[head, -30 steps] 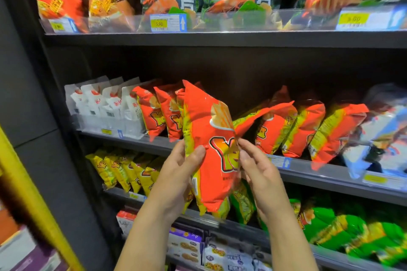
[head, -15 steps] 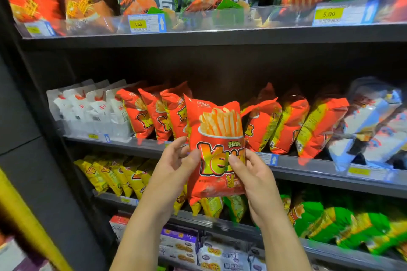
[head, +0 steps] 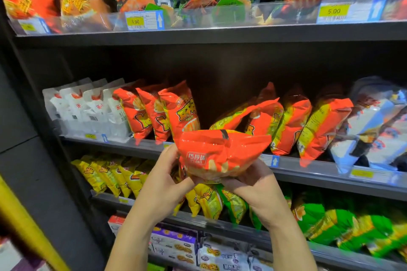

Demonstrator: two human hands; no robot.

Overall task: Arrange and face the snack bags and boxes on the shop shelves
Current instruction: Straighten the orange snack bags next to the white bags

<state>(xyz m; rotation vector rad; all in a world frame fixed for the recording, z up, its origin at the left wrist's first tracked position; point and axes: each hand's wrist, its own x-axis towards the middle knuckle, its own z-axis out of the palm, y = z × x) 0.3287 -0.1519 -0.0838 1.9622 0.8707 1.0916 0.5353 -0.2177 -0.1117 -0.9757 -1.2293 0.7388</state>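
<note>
left hand (head: 163, 180) and right hand (head: 253, 185) each keep a curled grip under the orange snack bag (head: 222, 152), at the middle shelf's (head: 319, 168) front edge. behind stand shelved orange bags (head: 293, 116), and white packs (head: 92, 103) fill a clear bin (head: 66, 126) at its left end. the snack bag was upright half a second ago and now lies tipped flat.

I'm tipping the orange fries bag (head: 222, 152) away from upright and raising it toward the middle shelf (head: 308, 167).

A second ago I was holding it upright and edge-on, then turned its printed front to face me. Now it's leaning over, so I'm seeing mostly its crumpled upper part with the brand logo, and the fries picture is squeezed down near my fingers. My left hand (head: 164, 182) and right hand (head: 253, 185) are sliding from the bag's sides to beneath it, gripping it from below. The bag is riding higher, level with the shelf's front edge.
</note>
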